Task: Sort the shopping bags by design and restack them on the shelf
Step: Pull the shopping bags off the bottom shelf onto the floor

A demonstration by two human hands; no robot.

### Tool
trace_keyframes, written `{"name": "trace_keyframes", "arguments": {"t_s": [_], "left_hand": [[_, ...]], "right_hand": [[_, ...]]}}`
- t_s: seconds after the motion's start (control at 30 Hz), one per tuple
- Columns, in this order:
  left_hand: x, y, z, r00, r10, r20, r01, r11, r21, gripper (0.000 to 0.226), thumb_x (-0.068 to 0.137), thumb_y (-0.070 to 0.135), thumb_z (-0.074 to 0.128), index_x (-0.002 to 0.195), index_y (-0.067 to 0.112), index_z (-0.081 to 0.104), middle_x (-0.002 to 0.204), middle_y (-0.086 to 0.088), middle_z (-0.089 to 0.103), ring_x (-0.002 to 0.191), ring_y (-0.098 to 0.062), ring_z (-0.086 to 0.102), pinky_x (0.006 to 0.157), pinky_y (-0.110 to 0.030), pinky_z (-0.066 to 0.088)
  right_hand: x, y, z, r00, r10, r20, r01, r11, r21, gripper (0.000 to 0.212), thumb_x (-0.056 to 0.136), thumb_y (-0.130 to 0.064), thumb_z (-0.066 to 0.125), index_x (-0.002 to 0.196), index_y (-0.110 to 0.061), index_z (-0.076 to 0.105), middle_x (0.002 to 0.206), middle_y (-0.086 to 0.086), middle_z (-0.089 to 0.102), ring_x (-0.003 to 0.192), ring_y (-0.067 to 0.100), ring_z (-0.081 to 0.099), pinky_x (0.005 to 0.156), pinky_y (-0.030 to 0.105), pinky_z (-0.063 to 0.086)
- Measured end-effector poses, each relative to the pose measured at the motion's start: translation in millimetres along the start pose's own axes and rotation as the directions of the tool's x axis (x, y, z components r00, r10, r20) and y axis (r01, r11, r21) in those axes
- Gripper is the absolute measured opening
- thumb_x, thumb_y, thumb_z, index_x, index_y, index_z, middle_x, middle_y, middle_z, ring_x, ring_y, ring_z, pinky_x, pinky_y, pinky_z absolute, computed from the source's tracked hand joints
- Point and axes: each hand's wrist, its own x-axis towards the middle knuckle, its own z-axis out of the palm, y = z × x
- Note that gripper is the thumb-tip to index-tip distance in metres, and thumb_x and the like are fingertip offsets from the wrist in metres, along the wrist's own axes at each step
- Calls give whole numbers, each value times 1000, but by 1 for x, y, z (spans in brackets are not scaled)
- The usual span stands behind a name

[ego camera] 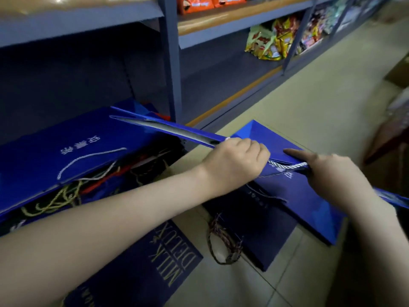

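My left hand [236, 162] is closed around the top edge of a bright blue shopping bag [168, 130], held edge-on above the floor. My right hand [329, 173] grips the same bag's edge and white cord handle [287, 166], index finger stretched along the rim. On the bottom shelf at the left lies a stack of flat bags [66, 138], the top one bright blue with white characters, with tangled cords beneath it. On the floor lie another bright blue bag [309, 200], a dark navy bag [261, 229] with a braided handle, and a navy bag printed "MILK DELUX" [155, 258].
Blue metal shelving [170, 63] runs along the left, its upright post just behind the held bag. Snack packets [272, 41] fill shelves farther down the aisle. Beige tiled floor [321, 96] stretches to the right, where a cardboard box [398, 72] and a reddish item sit.
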Motion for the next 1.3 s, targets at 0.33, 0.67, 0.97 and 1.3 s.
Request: {"name": "trace_keyframes", "arguments": {"t_s": [0.33,0.67,0.97,1.3], "left_hand": [[72,51,43,985,-26,-173,-1,988,-154,19,86,-2,54,77,9,67,65,-2,59,56,-19,54,51,-30,43],[34,82,197,723,196,662,25,951,-308,49,91,13,51,139,10,42,136,-19,49,125,-31,47,106,-38,37],[-30,106,233,341,182,922,293,912,-288,63,101,25,37,152,26,-1,159,-10,-2,146,-23,1,117,-40,2],[-81,81,223,281,84,956,446,870,-207,62,101,24,36,152,24,2,159,-11,-7,146,-24,-1,118,-37,3]], "right_hand": [[-23,71,7,956,269,116,-272,962,15,66,94,-13,39,140,-56,21,134,-5,55,103,27,60,72,30,44],[36,66,208,937,262,230,-317,915,248,60,94,-1,36,149,-20,26,150,10,35,138,30,33,108,46,33],[47,67,306,743,116,659,-435,832,344,78,93,-39,54,151,-24,4,157,2,4,145,25,0,108,56,24],[63,56,311,790,237,565,-440,862,253,62,101,-38,35,151,-18,4,156,8,9,143,32,7,107,59,25]]}}
